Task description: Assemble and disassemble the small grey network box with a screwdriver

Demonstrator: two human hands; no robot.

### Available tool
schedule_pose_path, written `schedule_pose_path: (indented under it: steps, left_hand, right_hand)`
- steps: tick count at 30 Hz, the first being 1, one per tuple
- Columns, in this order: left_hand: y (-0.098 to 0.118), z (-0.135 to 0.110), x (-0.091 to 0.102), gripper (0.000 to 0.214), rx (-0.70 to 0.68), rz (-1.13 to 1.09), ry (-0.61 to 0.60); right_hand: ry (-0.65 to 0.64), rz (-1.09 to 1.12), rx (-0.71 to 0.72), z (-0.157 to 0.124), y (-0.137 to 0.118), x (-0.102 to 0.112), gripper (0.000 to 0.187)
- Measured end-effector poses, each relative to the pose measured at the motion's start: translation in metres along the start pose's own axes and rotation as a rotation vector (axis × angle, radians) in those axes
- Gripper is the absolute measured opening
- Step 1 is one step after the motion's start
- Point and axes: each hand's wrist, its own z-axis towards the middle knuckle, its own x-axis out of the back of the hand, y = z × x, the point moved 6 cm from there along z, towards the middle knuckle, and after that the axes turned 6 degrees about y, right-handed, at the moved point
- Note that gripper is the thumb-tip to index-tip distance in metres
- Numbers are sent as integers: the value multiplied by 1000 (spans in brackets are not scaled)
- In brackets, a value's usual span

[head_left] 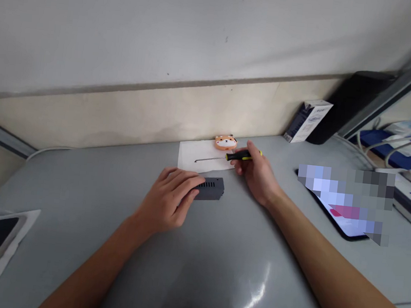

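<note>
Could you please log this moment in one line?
left hand: holds dark box; right hand: holds screwdriver; shaft: over white paper

grey desk [215, 272]: white paper [190, 155] at the back edge, dark vented box [211, 189] mid-desk, tablet [342, 217] near the right edge.

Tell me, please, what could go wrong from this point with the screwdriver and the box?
The screwdriver has its thin tip near the left hand on the box; a slip might jab it. The right hand grips the handle beside the orange toy, which could get knocked.
</note>
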Motion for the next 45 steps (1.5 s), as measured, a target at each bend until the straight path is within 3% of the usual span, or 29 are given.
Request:
schedule_pose_path:
  steps: [8, 13, 22, 45]
  left_hand:
    - [0, 1, 4, 23, -9, 7, 17]
    - [5, 2, 2, 32, 15, 72, 50]
    - [17, 3, -9, 31, -5, 156, -21]
    - [17, 2, -11, 32, -20, 191, -14]
  right_hand:
    - [169, 263, -66, 0, -9, 7, 28]
    - [203, 271, -53, -1, -13, 11, 20]
    - [212, 195, -32, 1, -12, 13, 20]
    - [163, 156, -19, 2, -10, 11, 22]
